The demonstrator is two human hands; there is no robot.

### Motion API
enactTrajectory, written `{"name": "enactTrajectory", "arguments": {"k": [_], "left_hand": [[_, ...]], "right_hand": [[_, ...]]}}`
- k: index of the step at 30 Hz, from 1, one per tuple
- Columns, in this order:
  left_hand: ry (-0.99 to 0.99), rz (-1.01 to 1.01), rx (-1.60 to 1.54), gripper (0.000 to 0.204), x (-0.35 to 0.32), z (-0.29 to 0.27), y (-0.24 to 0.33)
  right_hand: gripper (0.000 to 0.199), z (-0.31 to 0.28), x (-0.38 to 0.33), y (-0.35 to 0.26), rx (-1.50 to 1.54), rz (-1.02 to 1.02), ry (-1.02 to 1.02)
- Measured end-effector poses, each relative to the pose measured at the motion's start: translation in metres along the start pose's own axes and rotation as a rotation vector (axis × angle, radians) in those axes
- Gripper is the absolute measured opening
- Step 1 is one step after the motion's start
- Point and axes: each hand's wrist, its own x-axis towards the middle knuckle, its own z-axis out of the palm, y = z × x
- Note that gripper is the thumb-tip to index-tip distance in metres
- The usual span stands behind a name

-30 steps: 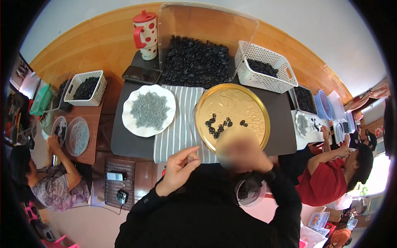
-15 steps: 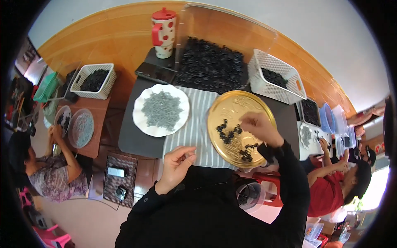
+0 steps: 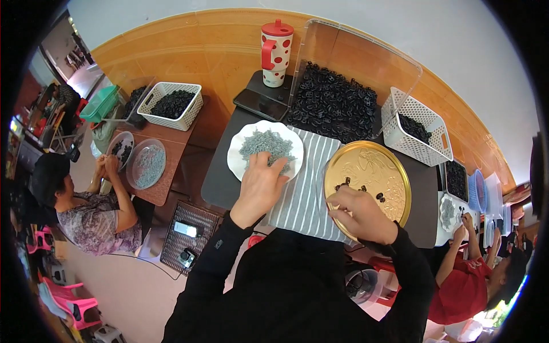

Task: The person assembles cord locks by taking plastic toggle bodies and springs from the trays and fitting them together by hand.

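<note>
My left hand (image 3: 260, 191) reaches over the near edge of a white scalloped plate (image 3: 235, 164), its fingers apart and touching a heap of small slim grey pieces (image 3: 266, 143). My right hand (image 3: 366, 214) is over the near left part of a round gold tray (image 3: 394, 216), with fingers bent and closed together. What they hold, if anything, is hidden. A few small black pieces (image 3: 380, 197) lie on the tray beside the hand. A grey-and-white striped cloth (image 3: 303, 194) spreads between plate and tray, under the tray's left edge.
Behind the cloth stands a clear bin (image 3: 414, 71) of black looped pieces (image 3: 334, 100). White baskets (image 3: 420, 150), a dark phone (image 3: 260, 104) and a red-dotted tumbler (image 3: 275, 60) stand around it. One person (image 3: 86, 211) works at the left table, another (image 3: 466, 280) at right.
My left hand has moved from beside the cloth's near edge onto the grey heap. My right hand has shifted toward the tray's near left side. The whole view has swung, moving the scene rightward.
</note>
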Motion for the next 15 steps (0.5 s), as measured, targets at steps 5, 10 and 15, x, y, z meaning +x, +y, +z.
{"name": "enactTrajectory", "arguments": {"k": [5, 10, 15], "left_hand": [[-0.003, 0.052, 0.034, 0.033, 0.005, 0.012, -0.011], [0.002, 0.091, 0.033, 0.029, 0.012, 0.022, -0.017], [-0.018, 0.069, 0.169, 0.024, 0.019, 0.032, -0.017]], "right_hand": [[0.019, 0.009, -0.028, -0.003, 0.058, 0.004, 0.029], [0.018, 0.023, -0.062, 0.0, 0.147, 0.097, 0.078], [0.02, 0.041, -0.087, -0.001, 0.221, 0.101, 0.157]]}}
